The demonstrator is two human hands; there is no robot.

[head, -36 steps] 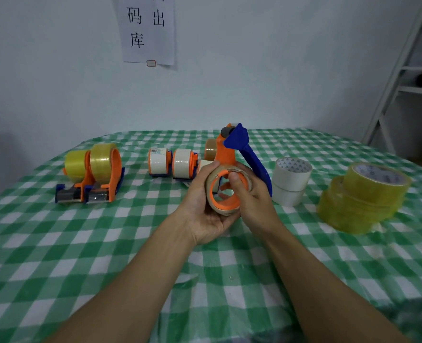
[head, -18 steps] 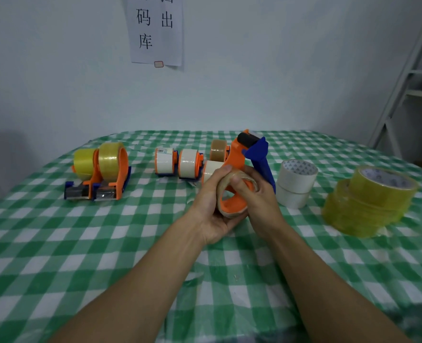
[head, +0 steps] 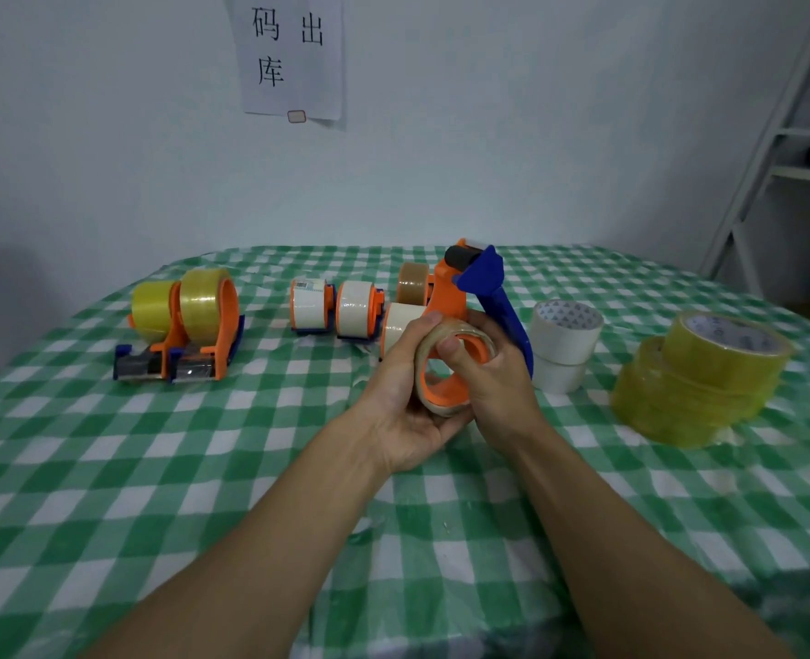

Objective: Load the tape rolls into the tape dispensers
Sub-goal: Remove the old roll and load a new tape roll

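Above the middle of the table I hold an orange and blue tape dispenser (head: 481, 287) with its blue handle pointing up and right. A clear tape roll (head: 443, 373) sits around its orange hub. My left hand (head: 405, 401) cups the roll from the left, fingers curled over its rim. My right hand (head: 493, 378) grips the dispenser from the right, thumb pressed on the roll's top edge. Loose rolls lie to the right: two stacked white rolls (head: 565, 342) and a pile of yellow rolls (head: 700, 378).
Two loaded dispensers with yellow tape (head: 189, 321) stand at the left. Several loaded dispensers with white and brown tape (head: 341, 309) stand behind my hands. A green checked cloth (head: 156, 468) covers the table. A white shelf frame (head: 774, 149) stands at the far right.
The dispenser has tilted so the roll's open face turns more sideways. My right thumb has moved onto the roll's upper rim, and my left fingers have curled further over it.
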